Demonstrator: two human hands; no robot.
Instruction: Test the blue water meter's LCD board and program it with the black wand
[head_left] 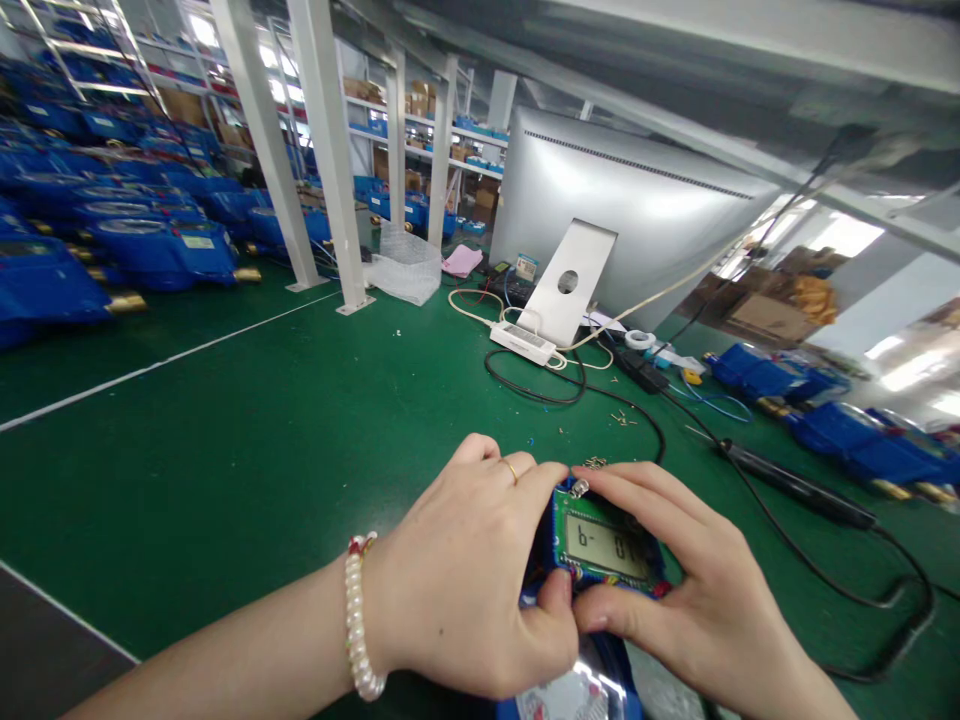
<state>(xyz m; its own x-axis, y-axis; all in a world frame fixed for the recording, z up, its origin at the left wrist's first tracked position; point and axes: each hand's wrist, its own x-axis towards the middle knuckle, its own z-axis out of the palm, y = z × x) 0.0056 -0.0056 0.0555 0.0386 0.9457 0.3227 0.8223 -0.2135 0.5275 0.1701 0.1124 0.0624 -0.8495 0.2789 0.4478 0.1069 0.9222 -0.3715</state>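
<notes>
At lower centre-right of the frame, the left hand (469, 570) and right hand (675, 570) grip opposite sides of a green circuit board (564, 520) with a lit-grey display (606, 545).

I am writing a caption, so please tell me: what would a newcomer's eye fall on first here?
Probably the green circuit board with its grey display, between the left hand and right hand, right of centre near the bottom. Next, the large silver monitor, back turned, standing on the green table beyond. Blue devices crowd the left side.
</notes>
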